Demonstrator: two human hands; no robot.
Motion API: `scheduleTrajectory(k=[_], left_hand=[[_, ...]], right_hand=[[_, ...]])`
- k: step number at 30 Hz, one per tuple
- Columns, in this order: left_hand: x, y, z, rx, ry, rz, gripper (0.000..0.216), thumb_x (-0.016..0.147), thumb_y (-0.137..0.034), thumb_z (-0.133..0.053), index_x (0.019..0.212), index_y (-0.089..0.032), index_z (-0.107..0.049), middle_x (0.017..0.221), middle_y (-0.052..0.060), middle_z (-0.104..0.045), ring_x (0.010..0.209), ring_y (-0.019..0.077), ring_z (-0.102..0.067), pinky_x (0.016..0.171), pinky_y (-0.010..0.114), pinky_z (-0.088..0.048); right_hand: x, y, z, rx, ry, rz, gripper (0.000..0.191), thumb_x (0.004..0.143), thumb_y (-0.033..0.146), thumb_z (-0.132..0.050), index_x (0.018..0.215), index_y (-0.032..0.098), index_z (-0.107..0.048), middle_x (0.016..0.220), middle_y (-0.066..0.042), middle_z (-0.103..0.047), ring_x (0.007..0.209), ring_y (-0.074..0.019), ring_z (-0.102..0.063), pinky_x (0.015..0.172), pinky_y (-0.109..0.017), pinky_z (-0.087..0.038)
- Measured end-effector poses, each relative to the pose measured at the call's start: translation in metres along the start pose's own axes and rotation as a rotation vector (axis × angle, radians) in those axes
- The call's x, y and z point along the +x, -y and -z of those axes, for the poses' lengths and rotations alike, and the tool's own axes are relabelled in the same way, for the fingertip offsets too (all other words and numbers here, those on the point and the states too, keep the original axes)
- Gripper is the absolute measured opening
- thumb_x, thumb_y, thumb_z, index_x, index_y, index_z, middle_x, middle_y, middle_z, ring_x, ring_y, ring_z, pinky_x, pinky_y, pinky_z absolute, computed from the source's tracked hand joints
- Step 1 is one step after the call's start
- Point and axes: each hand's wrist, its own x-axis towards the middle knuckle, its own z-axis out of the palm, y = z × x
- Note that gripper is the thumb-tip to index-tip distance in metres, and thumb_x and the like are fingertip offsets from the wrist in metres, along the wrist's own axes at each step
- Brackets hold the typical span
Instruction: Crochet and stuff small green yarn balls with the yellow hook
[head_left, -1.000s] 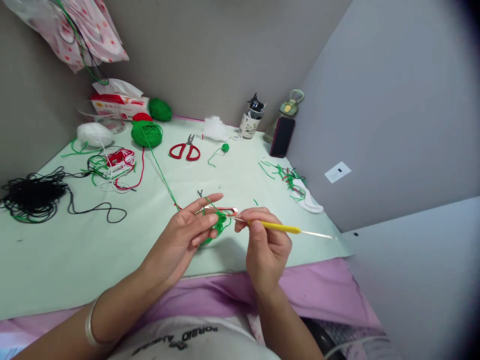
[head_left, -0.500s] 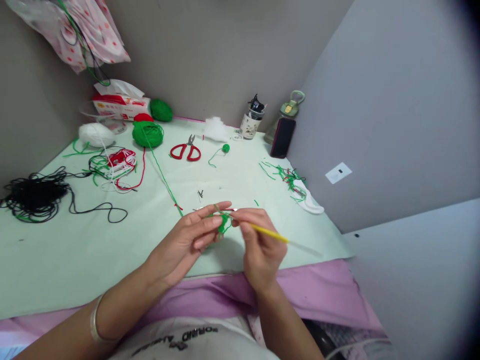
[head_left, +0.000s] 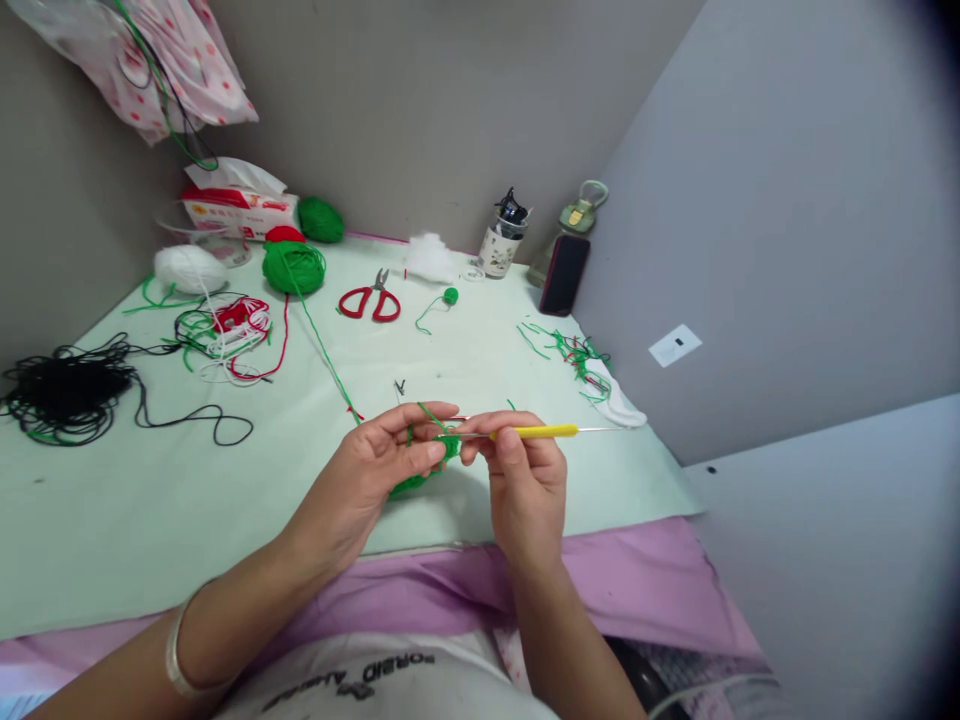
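Observation:
Near the front of the table, my left hand (head_left: 379,462) pinches a small piece of green crochet work (head_left: 451,446), part of it hidden behind the fingers. Green yarn passes over the raised index finger and runs back to a green yarn ball (head_left: 294,266). My right hand (head_left: 529,480) is closed around the yellow handle of a crochet hook (head_left: 544,432). The hook lies nearly level, its thin metal shaft reaching left to the green work. Its other metal end points right.
Red-handled scissors (head_left: 370,300), white stuffing (head_left: 430,258) and a small green ball (head_left: 450,296) lie beyond my hands. Black yarn (head_left: 71,385) and a white yarn ball (head_left: 190,269) sit left. At right are yarn scraps (head_left: 574,355), a phone (head_left: 565,276) and a bottle (head_left: 583,212).
The crochet hook has swung from a downward slant to nearly level, with my right hand turned slightly. More of the green work now shows below my left fingers.

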Motion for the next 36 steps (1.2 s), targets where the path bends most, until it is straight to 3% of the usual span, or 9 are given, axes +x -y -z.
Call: scheduleTrajectory(k=[7,15,18,21,23,26,29,32,36], left_hand=[[-0.001,0.0,0.002,0.087,-0.034,-0.063,0.027,0.082,-0.028,-0.082,0.109,-0.026,-0.081,0.09,0.001,-0.069,0.084,0.0162,-0.061,0.078,0.028,-0.047],[-0.002,0.002,0.002,0.264,-0.117,-0.222,0.025,0.083,-0.024,-0.081,0.108,-0.029,-0.082,0.081,-0.002,-0.067,0.077,0.0136,-0.058,0.073,0.025,-0.047],[-0.004,0.001,-0.004,0.299,-0.166,-0.25,0.028,0.081,-0.022,-0.082,0.108,-0.027,-0.082,0.08,-0.002,-0.066,0.075,0.0136,-0.056,0.075,0.025,-0.048],[-0.004,0.002,-0.008,0.162,-0.143,-0.181,0.039,0.079,-0.023,-0.085,0.117,-0.028,-0.079,0.081,-0.002,-0.067,0.073,0.0124,-0.055,0.07,0.023,-0.048],[-0.001,0.002,-0.007,-0.017,-0.058,-0.033,0.042,0.078,-0.026,-0.086,0.12,-0.025,-0.078,0.078,-0.002,-0.066,0.063,0.009,-0.05,0.065,0.021,-0.047],[0.005,0.002,-0.003,-0.224,0.023,0.136,0.036,0.079,-0.025,-0.086,0.113,-0.018,-0.08,0.065,-0.006,-0.059,0.052,0.0046,-0.04,0.076,0.024,-0.054],[0.006,0.0,0.0,-0.229,-0.011,0.081,0.036,0.079,-0.021,-0.085,0.114,-0.019,-0.079,0.058,-0.008,-0.053,0.054,0.0052,-0.045,0.091,0.029,-0.055],[0.002,-0.001,-0.003,-0.102,-0.034,-0.005,0.037,0.078,-0.024,-0.086,0.114,-0.023,-0.08,0.073,-0.004,-0.063,0.064,0.0073,-0.053,0.075,0.022,-0.051],[0.0,0.0,-0.007,-0.039,-0.048,-0.05,0.035,0.078,-0.026,-0.087,0.112,-0.025,-0.081,0.08,-0.002,-0.065,0.071,0.009,-0.055,0.065,0.02,-0.044]], right_hand=[[-0.003,0.006,0.001,-0.117,0.039,0.068,0.019,0.104,0.027,-0.055,0.099,0.022,-0.072,0.094,-0.004,-0.076,0.078,-0.0146,-0.07,0.072,-0.03,-0.059],[-0.008,0.011,0.0,-0.541,0.148,0.433,0.027,0.102,0.011,-0.048,0.114,0.025,-0.067,0.1,-0.005,-0.076,0.096,-0.0195,-0.073,0.085,-0.039,-0.06],[-0.009,0.007,-0.001,-0.681,0.183,0.536,0.03,0.1,0.009,-0.05,0.12,0.025,-0.065,0.103,-0.007,-0.075,0.097,-0.021,-0.072,0.083,-0.04,-0.061],[-0.011,0.0,-0.002,-0.854,0.139,0.678,0.035,0.097,0.009,-0.057,0.126,0.027,-0.067,0.105,-0.01,-0.074,0.097,-0.0212,-0.071,0.079,-0.037,-0.062],[-0.011,-0.003,-0.001,-0.892,0.119,0.732,0.038,0.096,0.008,-0.06,0.128,0.027,-0.069,0.109,-0.01,-0.073,0.1,-0.0219,-0.071,0.08,-0.037,-0.062],[-0.009,-0.001,-0.001,-0.687,0.064,0.572,0.032,0.098,0.01,-0.057,0.12,0.028,-0.072,0.103,-0.007,-0.074,0.095,-0.0211,-0.072,0.081,-0.038,-0.062],[-0.005,0.004,-0.004,-0.366,-0.036,0.32,0.023,0.102,0.016,-0.053,0.103,0.026,-0.074,0.091,-0.004,-0.073,0.082,-0.0187,-0.07,0.071,-0.035,-0.06],[-0.001,0.006,-0.008,-0.244,0.004,0.236,0.019,0.101,0.021,-0.057,0.098,0.025,-0.076,0.092,-0.004,-0.074,0.086,-0.0187,-0.071,0.069,-0.033,-0.06],[-0.004,0.004,-0.009,-0.396,0.025,0.285,0.023,0.1,0.014,-0.057,0.105,0.027,-0.076,0.096,-0.004,-0.077,0.092,-0.0189,-0.072,0.075,-0.034,-0.062]])
